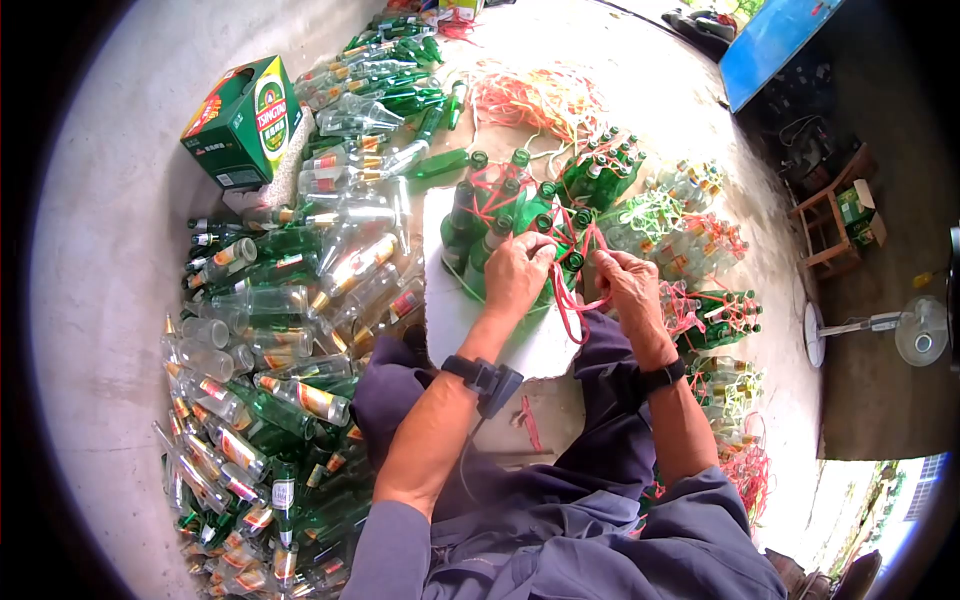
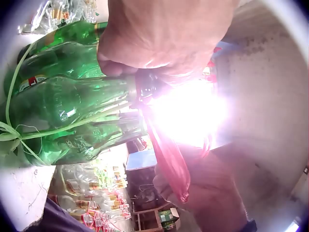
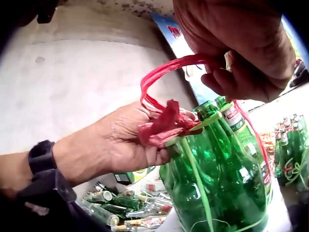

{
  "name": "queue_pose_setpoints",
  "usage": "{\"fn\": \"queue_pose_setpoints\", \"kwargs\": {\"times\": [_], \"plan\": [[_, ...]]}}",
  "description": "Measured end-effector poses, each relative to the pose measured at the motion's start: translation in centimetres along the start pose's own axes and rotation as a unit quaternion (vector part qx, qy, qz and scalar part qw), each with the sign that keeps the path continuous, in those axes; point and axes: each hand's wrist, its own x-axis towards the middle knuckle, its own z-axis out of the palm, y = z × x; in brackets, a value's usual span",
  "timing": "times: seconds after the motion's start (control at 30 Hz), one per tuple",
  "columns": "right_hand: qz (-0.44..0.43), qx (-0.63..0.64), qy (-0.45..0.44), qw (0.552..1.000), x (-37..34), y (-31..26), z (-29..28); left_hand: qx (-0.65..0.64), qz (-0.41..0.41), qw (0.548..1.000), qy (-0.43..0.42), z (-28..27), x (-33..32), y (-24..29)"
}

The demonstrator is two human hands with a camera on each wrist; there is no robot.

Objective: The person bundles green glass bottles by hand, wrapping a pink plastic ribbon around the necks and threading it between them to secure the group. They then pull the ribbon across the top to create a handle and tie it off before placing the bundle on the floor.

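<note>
Several green glass bottles (image 1: 463, 225) stand upright in a bundle on a white board (image 1: 452, 335). Pale green twine (image 2: 63, 129) runs round their bodies, and red plastic twine (image 3: 164, 77) crosses among their necks. At the near necks, my left hand (image 1: 515, 275) pinches a bunched piece of the red twine between thumb and fingers. Just to the right, my right hand (image 1: 630, 285) grips another length of it with curled fingers. A loop of twine arcs between both hands in the right wrist view, and a loose strand hangs below them.
Loose bottles (image 1: 285, 300) lie piled along the left wall. Tied bundles (image 1: 715, 315) of bottles stand on the right. Tangled red twine (image 1: 535, 100) covers the floor behind the board. A green beer carton (image 1: 245, 125) is at the back left, a fan (image 1: 915, 330) at right.
</note>
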Motion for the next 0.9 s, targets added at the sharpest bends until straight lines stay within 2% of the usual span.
{"fn": "queue_pose_setpoints", "kwargs": {"times": [0.1,0.17,0.37,0.43,0.47,0.57,0.63,0.7,0.77,0.83,0.9], "plan": [[-0.023,0.050,0.038,0.998,0.4,-0.1,-0.2,0.009,0.003,1.000,0.003,0.0,0.0,-0.2],[-0.016,0.129,0.117,0.985,0.2,-1.1,-0.4,0.008,0.000,1.000,0.002,0.1,0.0,-0.1],[-0.104,0.150,0.158,0.971,1.2,-2.4,-1.8,0.005,0.001,1.000,0.006,0.1,0.0,0.0],[-0.134,0.030,0.191,0.972,1.1,-3.0,-1.7,0.025,0.001,1.000,0.005,0.1,0.0,-0.1],[-0.133,0.031,0.190,0.972,1.1,-2.9,-1.4,0.026,0.000,1.000,0.006,0.0,0.0,-0.1],[-0.192,-0.151,0.150,0.958,0.9,-2.2,0.0,0.041,0.010,0.999,0.009,0.2,0.0,-0.3],[-0.219,-0.205,0.122,0.946,0.7,-1.8,1.0,0.035,0.007,0.999,0.008,0.2,-0.1,-0.2],[-0.281,-0.309,0.123,0.900,0.6,-2.1,1.6,0.023,0.001,1.000,0.004,0.3,0.1,-0.6],[-0.291,-0.341,0.126,0.885,0.2,-2.7,2.6,0.010,-0.003,1.000,0.001,0.4,0.2,-0.9],[-0.300,-0.374,0.130,0.868,0.1,-2.9,3.2,-0.057,-0.026,0.998,-0.005,0.1,0.2,-0.5],[-0.328,-0.446,0.120,0.824,0.3,-2.8,3.6,-0.068,-0.027,0.997,0.000,0.2,0.3,-0.5]]}}
